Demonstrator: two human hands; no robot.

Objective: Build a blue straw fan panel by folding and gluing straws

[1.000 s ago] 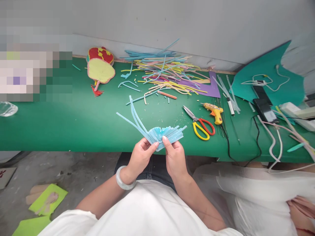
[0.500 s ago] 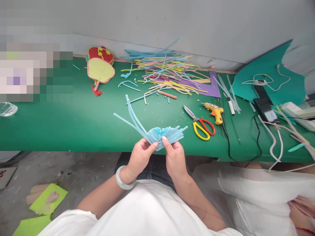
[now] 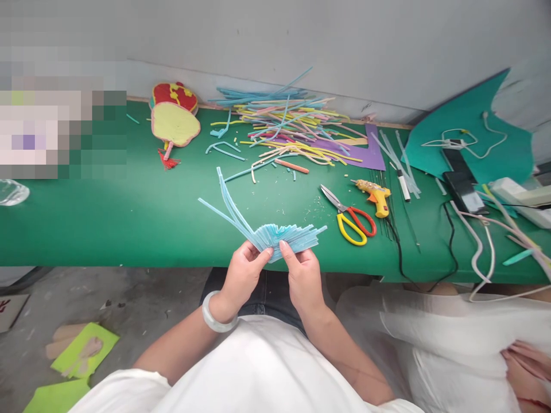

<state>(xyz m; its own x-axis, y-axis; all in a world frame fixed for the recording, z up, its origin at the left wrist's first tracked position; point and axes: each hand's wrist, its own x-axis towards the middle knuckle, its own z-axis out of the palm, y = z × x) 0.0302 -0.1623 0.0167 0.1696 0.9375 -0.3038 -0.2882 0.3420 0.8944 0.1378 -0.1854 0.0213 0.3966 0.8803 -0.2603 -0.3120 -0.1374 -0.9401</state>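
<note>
Item: blue strip fan, held over the near edge of the table. My left hand pinches its base; my right hand pinches just beside. Step, as I judge it: aligning strips. Next move calls for firm base grip.

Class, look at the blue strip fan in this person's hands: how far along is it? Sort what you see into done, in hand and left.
Done: many blue strips already sit fanned together in the blue fan, its right ends short. In hand: left hand and right hand pinch its base. Left, probably: the long strip ends on its left stick out untrimmed; scissors lie untouched.
</note>
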